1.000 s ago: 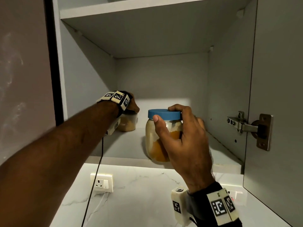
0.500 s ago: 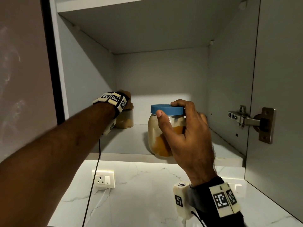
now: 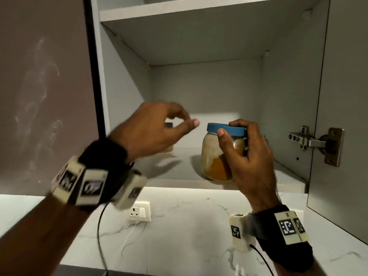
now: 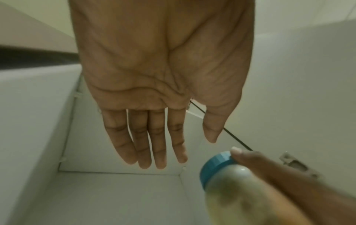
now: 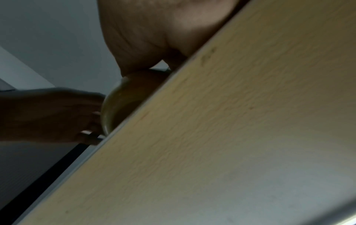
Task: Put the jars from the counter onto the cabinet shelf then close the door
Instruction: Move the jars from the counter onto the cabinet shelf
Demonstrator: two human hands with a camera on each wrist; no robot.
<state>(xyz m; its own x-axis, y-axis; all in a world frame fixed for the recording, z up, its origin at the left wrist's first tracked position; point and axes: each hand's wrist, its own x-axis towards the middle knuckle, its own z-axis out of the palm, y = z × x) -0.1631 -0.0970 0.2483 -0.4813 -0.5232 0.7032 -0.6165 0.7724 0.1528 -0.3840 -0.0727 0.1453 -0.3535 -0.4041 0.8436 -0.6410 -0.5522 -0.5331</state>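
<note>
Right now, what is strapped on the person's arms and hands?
Both forearms are bare, no sleeves. Each wrist carries a black band with cream-white blocks bearing black-and-white square markers. A small cream camera box sits under the right wrist, and a thin black cable trails from each.

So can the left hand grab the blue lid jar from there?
Probably yes. The left hand is open and empty beside the jar, nothing between them, but the right hand already grips it.
</note>
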